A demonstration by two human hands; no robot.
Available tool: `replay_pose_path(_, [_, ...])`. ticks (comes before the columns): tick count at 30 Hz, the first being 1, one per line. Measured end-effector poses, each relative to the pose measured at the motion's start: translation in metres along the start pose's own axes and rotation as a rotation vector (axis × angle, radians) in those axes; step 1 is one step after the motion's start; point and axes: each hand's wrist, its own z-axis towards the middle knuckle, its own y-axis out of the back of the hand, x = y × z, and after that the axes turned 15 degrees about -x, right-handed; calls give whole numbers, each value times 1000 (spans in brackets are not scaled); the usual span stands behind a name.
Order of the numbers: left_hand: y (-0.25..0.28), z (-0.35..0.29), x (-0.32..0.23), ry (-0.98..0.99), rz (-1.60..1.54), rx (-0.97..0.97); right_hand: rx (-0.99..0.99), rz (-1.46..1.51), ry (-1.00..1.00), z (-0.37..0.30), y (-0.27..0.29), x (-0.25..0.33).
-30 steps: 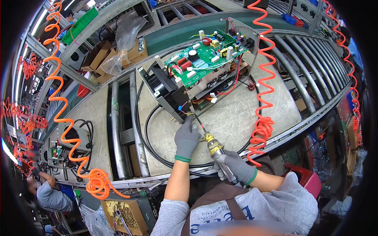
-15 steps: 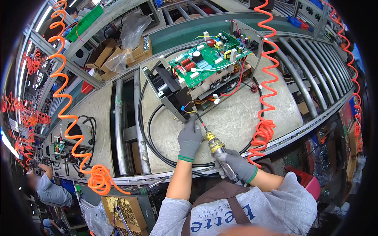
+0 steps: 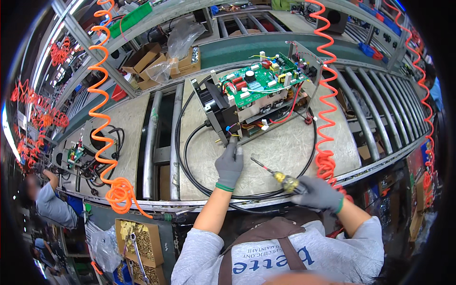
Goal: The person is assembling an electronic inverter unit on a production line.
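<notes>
My left hand [image 3: 230,167], in a grey glove with a green cuff, reaches up to the lower front corner of an open metal chassis [image 3: 219,127]. Its fingers are closed by a short yellow wire with a blue terminal [image 3: 229,128]; what they pinch is too small to tell. My right hand [image 3: 319,194], gloved alike, grips a power screwdriver [image 3: 287,182] wrapped in yellow tape. Its long bit points up and left, apart from the chassis. A green circuit board [image 3: 259,78] lies on top of the chassis, and a black fan [image 3: 213,99] sits at its left end.
A black cable [image 3: 183,166] loops around the chassis on a worn board [image 3: 266,152] over rollers [image 3: 368,102]. Orange coiled hoses [image 3: 327,107] hang on both sides. A box of screws [image 3: 147,242] stands below left. Another person [image 3: 52,199] works at far left beside a second unit.
The screwdriver has come away from the chassis corner, moving right with my right hand. My left hand stays at the corner. The whole view has shifted slightly.
</notes>
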Motion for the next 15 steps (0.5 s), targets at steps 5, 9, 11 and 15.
replay_pose_path(5, [5,11,-15,71,-154,-308,-93,-512,252,19,64,-35])
replay_pose_path(9, [-3,24,-32,20,-165,-525,-233,-645,460,41,84,-89])
replay_pose_path(11, [-2,28,-39,-29,-108,-586,-249,-603,524,52,92,-99])
replay_pose_path(15, [-5,33,-42,-159,72,-637,-257,-684,691,64,101,-96])
